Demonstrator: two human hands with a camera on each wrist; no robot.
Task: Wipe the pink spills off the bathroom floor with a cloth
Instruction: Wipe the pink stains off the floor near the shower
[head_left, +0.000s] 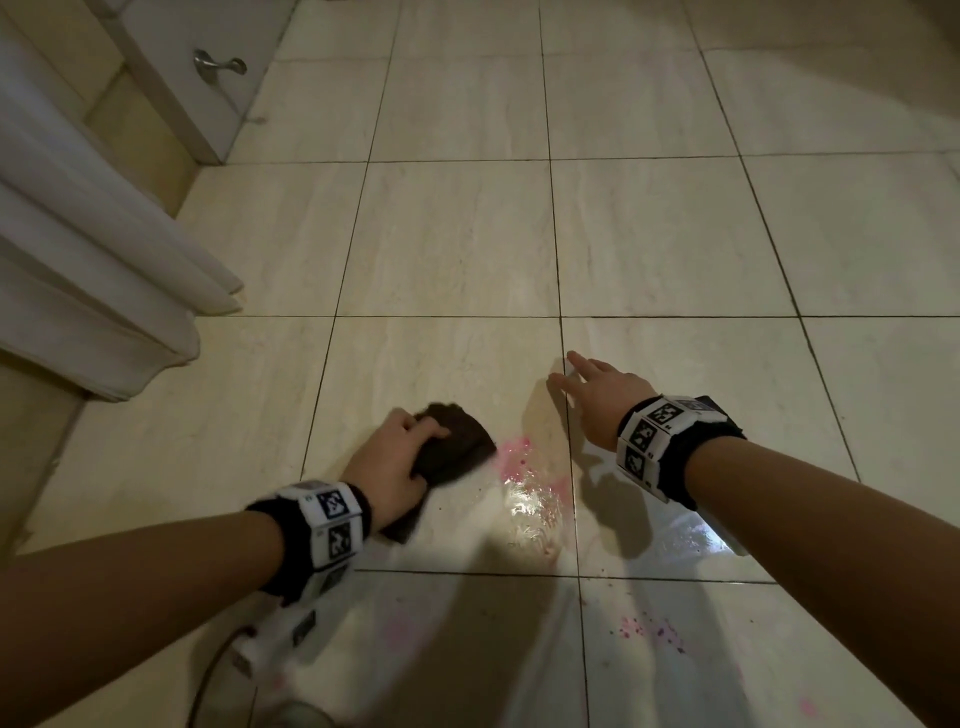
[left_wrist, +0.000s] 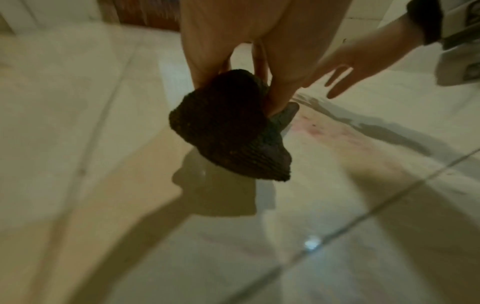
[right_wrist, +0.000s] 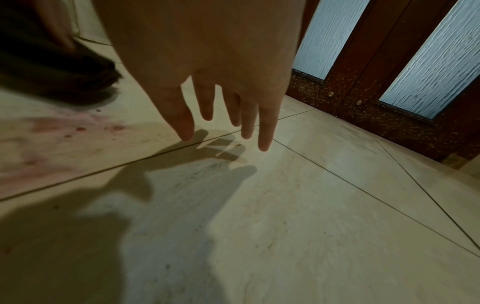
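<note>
Dark brown cloth (head_left: 451, 443), bunched, coarse waffle-like weave, sat on the floor (head_left: 457, 234) at about 6 o'clock in the head view, just left of centre. Left hand (head_left: 397, 462) lay on top of it, fingers curled round the wad and pinching it, wrist low, forearm coming in from 8 o'clock. In the left wrist view the cloth (left_wrist: 228, 131) bulged out under the fingers (left_wrist: 205, 67), its lower edge touching the wet tile.

Pink spill (head_left: 530, 473) lay just beside the cloth at its 3 o'clock: speckled pink smear over a glossy wet patch, blotchy, no clean outline. More pink specks (head_left: 649, 626) sat on the tile nearer the person, toward 5 o'clock, well apart from the cloth.

Right hand (head_left: 597, 397) was past the spill at 3 o'clock from the cloth, palm down, fingers straight and spread, holding nothing. Right wrist view showed the fingers (right_wrist: 267, 127) fanned out over a grout line, shadow under them; couldn't tell whether the tips touched the tile.

Floor was large square cream tiles, marbled grain, dark thin grout. Both wrists wore black bands with white blocks of black-and-white markers (head_left: 332, 519). White pleated curtain (head_left: 88, 280) hung at 9 o'clock. Metal handle (head_left: 218, 63) on a pale panel at 11 o'clock. Brown door with ribbed frosted glass (right_wrist: 426, 61) beyond the right hand.
</note>
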